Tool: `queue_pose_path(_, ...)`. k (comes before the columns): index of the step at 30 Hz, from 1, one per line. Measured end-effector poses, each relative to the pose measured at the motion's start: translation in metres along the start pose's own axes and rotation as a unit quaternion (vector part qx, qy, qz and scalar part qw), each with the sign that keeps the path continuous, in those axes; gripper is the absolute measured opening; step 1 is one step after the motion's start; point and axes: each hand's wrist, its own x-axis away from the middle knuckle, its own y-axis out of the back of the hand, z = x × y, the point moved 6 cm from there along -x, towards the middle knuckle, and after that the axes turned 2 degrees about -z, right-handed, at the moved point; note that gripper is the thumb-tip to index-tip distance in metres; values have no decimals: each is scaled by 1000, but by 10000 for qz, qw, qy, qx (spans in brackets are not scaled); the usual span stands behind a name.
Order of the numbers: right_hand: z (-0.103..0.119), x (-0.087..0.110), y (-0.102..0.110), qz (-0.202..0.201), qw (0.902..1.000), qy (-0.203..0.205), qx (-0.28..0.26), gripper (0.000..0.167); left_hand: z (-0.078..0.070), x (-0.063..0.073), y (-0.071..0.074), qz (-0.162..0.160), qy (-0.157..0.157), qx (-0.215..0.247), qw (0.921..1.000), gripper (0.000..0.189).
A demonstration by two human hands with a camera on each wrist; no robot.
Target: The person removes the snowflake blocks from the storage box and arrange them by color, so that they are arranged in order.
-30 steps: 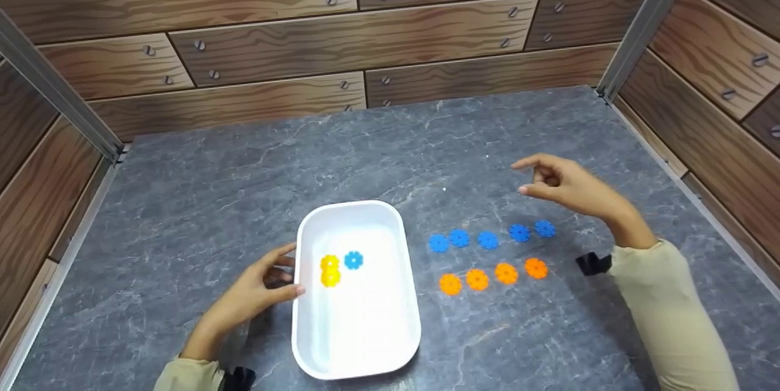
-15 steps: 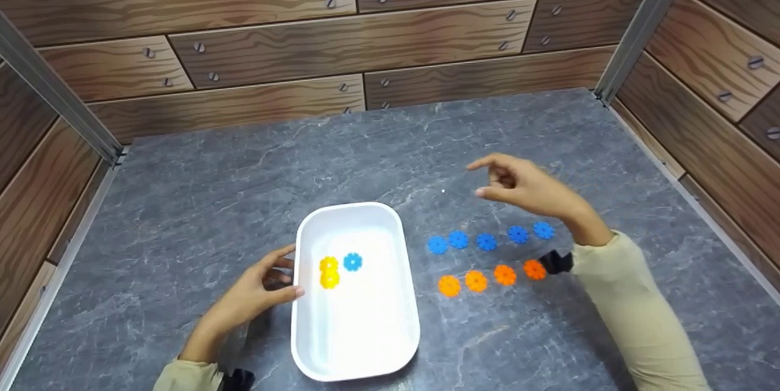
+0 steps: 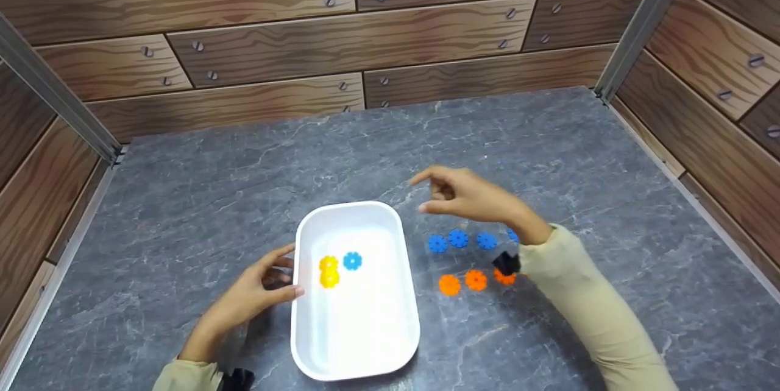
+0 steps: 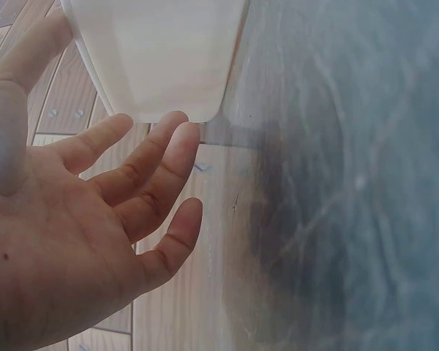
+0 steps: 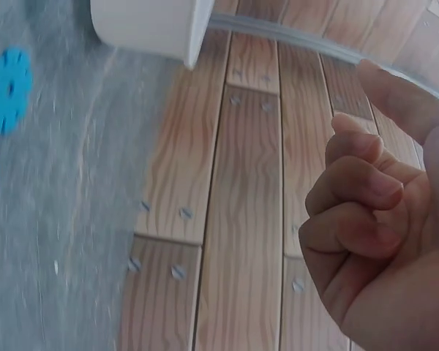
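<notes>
My left hand (image 3: 259, 284) rests at the left side of a white plastic tray (image 3: 365, 330), thumb tip at the rim and fingers relaxed along the outer wall. Inside the tray lie two yellow flower-shaped discs (image 3: 329, 279), overlapping, and one blue flower-shaped disc (image 3: 352, 256). My right hand (image 3: 472, 196) hovers beyond the tray's far right corner with nothing in it. Its thumb and index finger are spread apart; the other fingers curl toward the palm. Below it runs a row of blue discs (image 3: 458, 239), the right end hidden by the wrist.
Nearer the front is a row of orange discs (image 3: 476, 280), partly covered by the right forearm and its black wrist mount (image 3: 507, 264). The dark marbled table (image 3: 244, 172) is enclosed by wood-patterned walls (image 3: 445, 38) at the back and sides.
My right hand has swept left across the table toward the tray, its forearm now covering the right ends of both rows. The left hand, tray and discs have stayed put.
</notes>
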Motion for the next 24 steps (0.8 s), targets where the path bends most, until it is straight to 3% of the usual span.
queue_pose_path(16, 15, -35, -50, 569, 9979, -21, -310, 45, 0, 2, -1, 92, -9, 61, 9999, 81)
queue_pose_path(24, 19, -48, -75, 794, 9968, 55, -49, 47, -1, 1, 0, 59, -30, 17, 10000, 81)
